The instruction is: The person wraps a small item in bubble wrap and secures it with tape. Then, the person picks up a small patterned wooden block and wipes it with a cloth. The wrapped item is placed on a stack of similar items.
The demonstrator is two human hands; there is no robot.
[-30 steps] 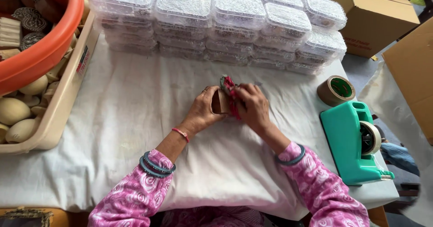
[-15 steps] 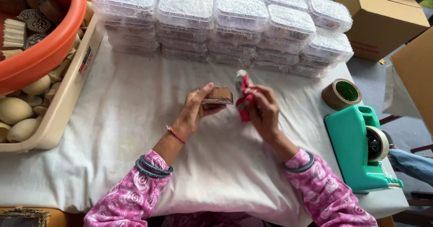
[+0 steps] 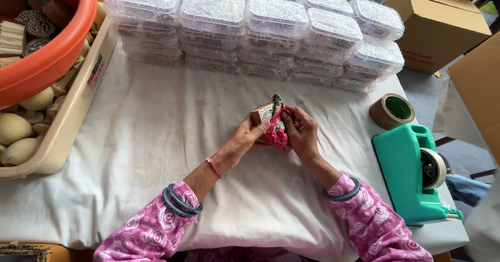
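Fingers of both the left hand (image 3: 245,139) and the right hand (image 3: 301,134) clamp a wooden block (image 3: 263,115) and red patterned cloth (image 3: 278,129) above the white-covered desk (image 3: 156,137), near stacked plastic boxes (image 3: 250,28).

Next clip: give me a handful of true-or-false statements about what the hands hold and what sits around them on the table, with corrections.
1. Both hands hold one small item together. True: the left hand and right hand meet on a small brown block with a pink patterned cloth.
2. The tape dispenser is orange. False: the tape dispenser is teal; the orange thing is the tub at the left.
3. A roll of brown tape lies beside the dispenser. True.
4. The clear plastic boxes stand in a single layer. False: they are stacked several high.
5. The table is bare wood. False: a white cloth covers it.
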